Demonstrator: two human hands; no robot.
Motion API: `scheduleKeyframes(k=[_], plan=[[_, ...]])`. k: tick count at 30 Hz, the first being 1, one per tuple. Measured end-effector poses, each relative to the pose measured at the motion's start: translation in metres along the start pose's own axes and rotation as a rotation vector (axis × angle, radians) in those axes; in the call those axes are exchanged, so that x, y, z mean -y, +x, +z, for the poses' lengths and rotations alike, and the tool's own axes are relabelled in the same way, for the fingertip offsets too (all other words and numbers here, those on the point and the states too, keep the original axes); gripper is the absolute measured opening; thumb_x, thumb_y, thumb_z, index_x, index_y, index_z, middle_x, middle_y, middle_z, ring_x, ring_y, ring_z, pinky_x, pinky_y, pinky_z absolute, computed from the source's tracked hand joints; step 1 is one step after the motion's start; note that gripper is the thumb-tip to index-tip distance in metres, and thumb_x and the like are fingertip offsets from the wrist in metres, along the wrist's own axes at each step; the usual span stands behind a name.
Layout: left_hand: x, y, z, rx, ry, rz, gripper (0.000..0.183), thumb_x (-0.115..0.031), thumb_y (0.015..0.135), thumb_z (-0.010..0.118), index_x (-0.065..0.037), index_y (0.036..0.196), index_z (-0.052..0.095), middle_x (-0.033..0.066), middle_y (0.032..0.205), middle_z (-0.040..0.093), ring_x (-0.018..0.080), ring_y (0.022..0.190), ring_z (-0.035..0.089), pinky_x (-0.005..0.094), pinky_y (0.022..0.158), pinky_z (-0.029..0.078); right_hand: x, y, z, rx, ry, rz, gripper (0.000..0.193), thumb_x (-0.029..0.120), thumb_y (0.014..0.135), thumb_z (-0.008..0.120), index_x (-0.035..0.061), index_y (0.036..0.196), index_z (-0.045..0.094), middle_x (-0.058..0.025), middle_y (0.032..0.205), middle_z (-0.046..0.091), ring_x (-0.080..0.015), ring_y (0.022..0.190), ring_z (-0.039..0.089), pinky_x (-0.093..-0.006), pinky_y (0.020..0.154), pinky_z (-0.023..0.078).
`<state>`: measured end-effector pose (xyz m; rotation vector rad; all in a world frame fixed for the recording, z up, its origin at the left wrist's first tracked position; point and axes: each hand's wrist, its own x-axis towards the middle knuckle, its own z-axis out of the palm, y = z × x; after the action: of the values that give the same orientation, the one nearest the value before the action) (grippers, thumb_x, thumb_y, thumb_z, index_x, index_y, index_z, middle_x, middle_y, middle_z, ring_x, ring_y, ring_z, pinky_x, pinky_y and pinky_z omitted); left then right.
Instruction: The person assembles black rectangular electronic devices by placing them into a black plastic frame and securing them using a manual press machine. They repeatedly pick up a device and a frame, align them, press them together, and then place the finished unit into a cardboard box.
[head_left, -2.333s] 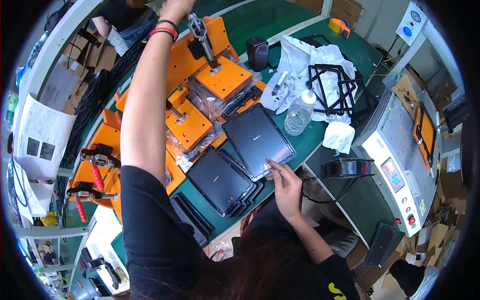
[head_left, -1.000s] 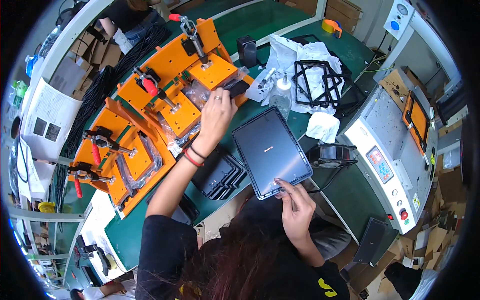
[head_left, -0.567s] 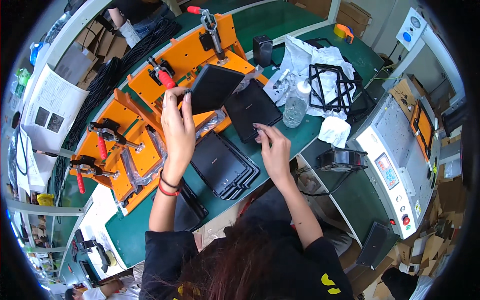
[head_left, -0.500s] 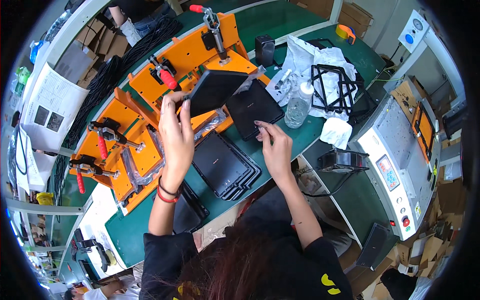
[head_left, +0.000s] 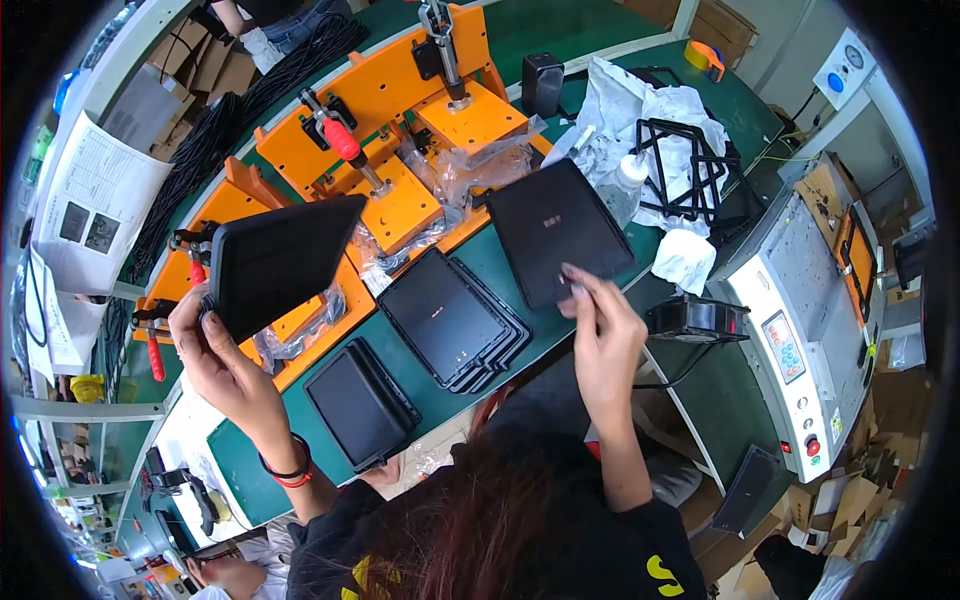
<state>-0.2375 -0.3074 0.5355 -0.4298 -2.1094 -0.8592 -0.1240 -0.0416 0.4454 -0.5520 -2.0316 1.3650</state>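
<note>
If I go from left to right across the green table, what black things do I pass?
Lifted black panel in the left hand → small black tray → stack of panels → panel under the right hand → black wire frame.

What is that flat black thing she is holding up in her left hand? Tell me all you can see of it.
The black panel is a thin, flat rectangle with rounded corners and a matte, plastic-looking surface. No markings show on the side facing the camera. It is lifted clear of the green bench and tilted, hanging in front of the orange jigs. The left hand grips it at its lower left corner, fingers along the edge. Nothing else touches it.
</note>
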Motion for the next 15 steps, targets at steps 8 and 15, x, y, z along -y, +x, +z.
scheduleKeyframes(k=[8,15], plan=[[0.014,-0.004,-0.016,-0.079,0.059,0.015,0.018,-0.008,0.097,0.042,0.005,0.106,0.052,0.0131,0.102,0.057,0.0213,0.096,0.054,0.0311,0.091,0.040,-0.061,0.068,0.076,0.030,0.173,0.019,0.019,0.008,0.091,0.052,-0.0037,0.098,0.065,-0.0154,0.075,0.065,-0.0204,0.066,0.066,-0.0301,0.062,0.050],[0.023,-0.009,-0.017,-0.091,0.081,-0.024,0.020,-0.008,0.097,0.041,0.004,0.106,0.053,0.0135,0.104,0.057,0.0220,0.099,0.053,0.0321,0.093,0.038,-0.101,0.111,0.116,0.083,0.161,-0.032,0.020,0.006,0.092,0.051,-0.0038,0.102,0.065,-0.0102,0.078,0.068,-0.0136,0.072,0.066,-0.0254,0.067,0.052]])
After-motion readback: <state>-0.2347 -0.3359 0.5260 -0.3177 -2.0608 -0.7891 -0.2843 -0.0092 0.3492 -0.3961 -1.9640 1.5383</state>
